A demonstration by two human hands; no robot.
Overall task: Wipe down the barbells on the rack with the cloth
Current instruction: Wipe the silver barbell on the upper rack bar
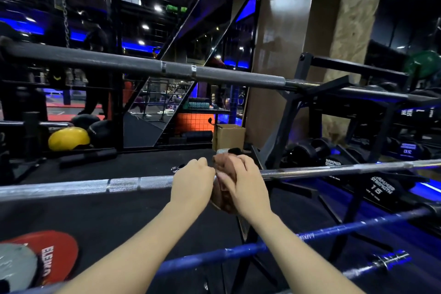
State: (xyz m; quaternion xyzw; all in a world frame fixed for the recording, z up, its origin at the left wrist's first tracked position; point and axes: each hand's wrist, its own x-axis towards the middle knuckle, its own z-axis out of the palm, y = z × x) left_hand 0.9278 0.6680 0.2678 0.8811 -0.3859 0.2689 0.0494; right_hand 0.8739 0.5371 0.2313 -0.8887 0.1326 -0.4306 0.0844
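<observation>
— What's nearest?
— A blue bar (238,249). Past it, my left hand (192,180) curls over the silver barbell (71,187); my right hand (243,181) grips the brown cloth (225,164), seemingly wrapped around it.
— Beyond?
— A dark barbell (143,64) higher on the rack (296,112).

Head camera, wide-angle, looks forward and down, close over silver barbell (71,187), rack (293,112) beyond.
</observation>
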